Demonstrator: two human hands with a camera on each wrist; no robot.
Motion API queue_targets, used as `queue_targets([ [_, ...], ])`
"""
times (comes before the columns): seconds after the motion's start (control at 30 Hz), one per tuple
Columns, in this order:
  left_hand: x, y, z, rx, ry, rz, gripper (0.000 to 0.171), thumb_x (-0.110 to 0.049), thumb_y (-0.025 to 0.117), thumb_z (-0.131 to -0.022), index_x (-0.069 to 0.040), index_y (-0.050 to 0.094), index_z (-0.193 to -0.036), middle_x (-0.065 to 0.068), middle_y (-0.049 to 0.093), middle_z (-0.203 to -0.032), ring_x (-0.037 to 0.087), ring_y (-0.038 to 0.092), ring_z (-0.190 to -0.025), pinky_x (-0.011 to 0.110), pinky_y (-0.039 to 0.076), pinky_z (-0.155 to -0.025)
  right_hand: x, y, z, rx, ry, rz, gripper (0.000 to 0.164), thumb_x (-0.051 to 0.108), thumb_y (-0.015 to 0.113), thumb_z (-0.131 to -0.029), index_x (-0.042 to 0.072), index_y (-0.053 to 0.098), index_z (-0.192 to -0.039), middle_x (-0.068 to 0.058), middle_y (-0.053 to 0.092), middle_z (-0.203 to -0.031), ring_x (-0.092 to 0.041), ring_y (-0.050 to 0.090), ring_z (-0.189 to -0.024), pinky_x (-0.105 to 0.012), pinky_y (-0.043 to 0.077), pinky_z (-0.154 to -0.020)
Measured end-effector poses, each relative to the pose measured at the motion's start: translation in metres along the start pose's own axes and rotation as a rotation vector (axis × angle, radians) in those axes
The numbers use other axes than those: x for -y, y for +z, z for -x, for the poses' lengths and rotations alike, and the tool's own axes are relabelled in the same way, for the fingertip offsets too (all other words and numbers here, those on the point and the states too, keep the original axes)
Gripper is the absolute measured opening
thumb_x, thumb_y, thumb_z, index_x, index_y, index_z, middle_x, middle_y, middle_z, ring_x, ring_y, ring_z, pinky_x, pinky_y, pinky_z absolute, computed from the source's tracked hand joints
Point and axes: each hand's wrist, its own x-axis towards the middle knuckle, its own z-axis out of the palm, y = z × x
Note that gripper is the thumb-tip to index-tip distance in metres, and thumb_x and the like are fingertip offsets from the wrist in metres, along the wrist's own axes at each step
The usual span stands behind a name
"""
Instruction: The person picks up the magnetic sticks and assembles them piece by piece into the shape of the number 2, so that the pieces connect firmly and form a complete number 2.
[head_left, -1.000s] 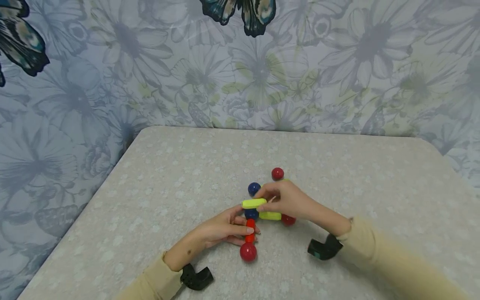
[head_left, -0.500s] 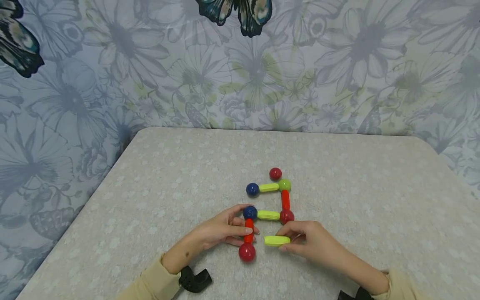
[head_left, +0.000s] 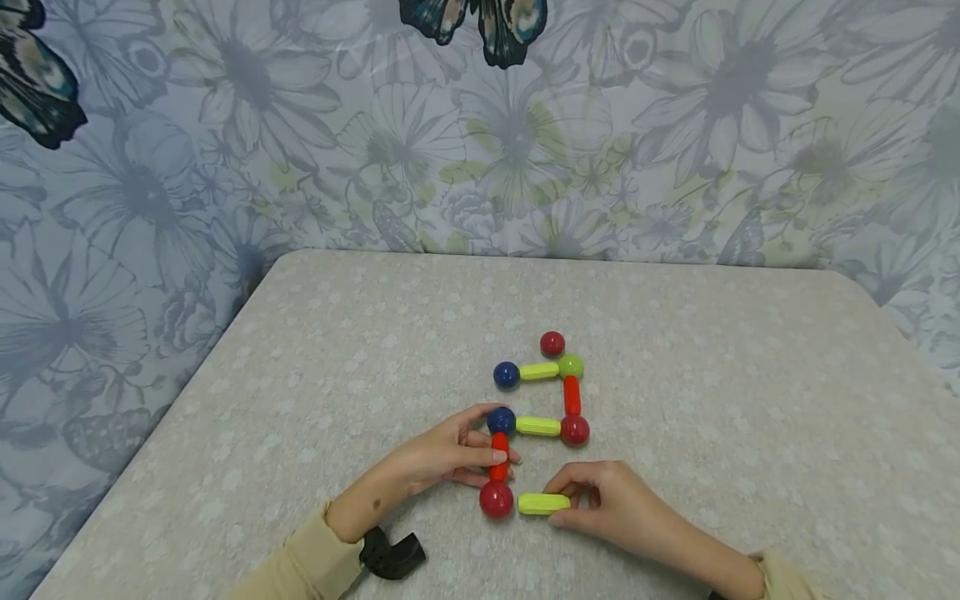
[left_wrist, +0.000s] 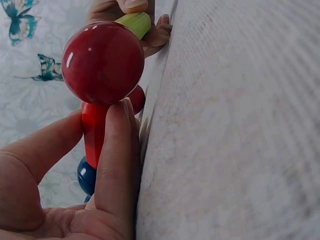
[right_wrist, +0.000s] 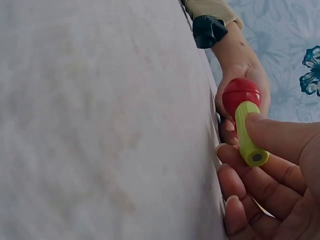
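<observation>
My left hand (head_left: pixel 442 454) pinches a red rod (head_left: pixel 498 454) between thumb and fingers. That rod joins a blue ball (head_left: pixel 501 421) at its far end and a large red ball (head_left: pixel 497 500) at its near end. With thumb and fingertips my right hand (head_left: pixel 611 504) pinches a loose yellow-green rod (head_left: pixel 543 504), its tip right at the near red ball's side. In the right wrist view a dark round spot shows on the rod's free end (right_wrist: pixel 257 157). A second yellow-green rod (head_left: pixel 538 427) links the blue ball to another red ball (head_left: pixel 575 430).
From that red ball a red rod (head_left: pixel 572 396) runs back to a green ball (head_left: pixel 571 366). A yellow-green rod (head_left: pixel 540 371) leads left to a blue ball (head_left: pixel 506 375). One red ball (head_left: pixel 552 343) sits behind the green one. The patterned tabletop (head_left: pixel 360 333) meets a floral wall.
My right hand has carried the yellow-green rod from over the blue ball toward me, then left to the near red ball. My left hand keeps its grip in place.
</observation>
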Motion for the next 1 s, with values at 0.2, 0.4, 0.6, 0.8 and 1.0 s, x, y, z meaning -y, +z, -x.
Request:
queue_targets([
  [0.2, -0.001, 0.001, 0.0, -0.011, -0.007, -0.003, 0.069, -0.002, 0.058, -0.091, -0.003, 0.017, -0.147, 0.02, 0.062, -0.112, 0.026, 0.063, -0.095, 0.038, 0.052, -0.075, 0.001, 0.003, 0.0, -0.014, -0.012, -0.017, 0.016, 0.03, 0.075, -0.079, 0.021, 0.07, -0.091, 0.016, 0.061, -0.078, -0.004, 0.051, -0.062, -0.022, 0.042, -0.051],
  [0.4, -0.001, 0.004, 0.003, 0.009, -0.005, 0.004, 0.089, -0.001, 0.064, -0.086, -0.011, 0.003, -0.15, 0.018, 0.059, -0.117, 0.027, 0.061, -0.1, 0.042, 0.049, -0.082, 0.002, 0.004, 0.0, -0.031, 0.004, -0.034, 0.015, 0.029, 0.075, -0.08, 0.021, 0.07, -0.091, 0.015, 0.061, -0.078, -0.005, 0.052, -0.064, -0.022, 0.042, -0.052],
  [0.6, -0.004, 0.008, 0.007, 0.055, -0.012, 0.037, 0.103, 0.007, 0.065, -0.082, -0.023, -0.006, -0.15, 0.017, 0.047, -0.131, 0.034, 0.057, -0.107, 0.043, 0.047, -0.086, 0.004, 0.003, 0.0, -0.041, 0.031, -0.047, 0.014, 0.029, 0.075, -0.08, 0.021, 0.07, -0.091, 0.014, 0.061, -0.076, -0.006, 0.052, -0.064, -0.022, 0.041, -0.052],
  [0.8, -0.003, 0.008, 0.007, 0.049, -0.012, 0.004, 0.106, 0.007, 0.067, -0.081, -0.022, -0.008, -0.15, 0.016, 0.047, -0.129, 0.031, 0.06, -0.102, 0.039, 0.047, -0.086, 0.003, 0.0, 0.0, -0.003, 0.004, -0.02, 0.014, 0.029, 0.072, -0.083, 0.02, 0.069, -0.094, 0.014, 0.06, -0.079, -0.006, 0.05, -0.064, -0.023, 0.042, -0.054],
  [1.0, -0.003, 0.008, 0.006, 0.043, -0.016, -0.022, 0.106, 0.005, 0.068, -0.081, -0.02, -0.008, -0.15, 0.016, 0.049, -0.128, 0.028, 0.06, -0.1, 0.038, 0.047, -0.086, 0.007, -0.037, -0.003, 0.078, -0.019, 0.074, 0.022, 0.027, 0.067, -0.088, 0.014, 0.067, -0.106, 0.011, 0.061, -0.092, -0.007, 0.053, -0.076, -0.025, 0.047, -0.064],
])
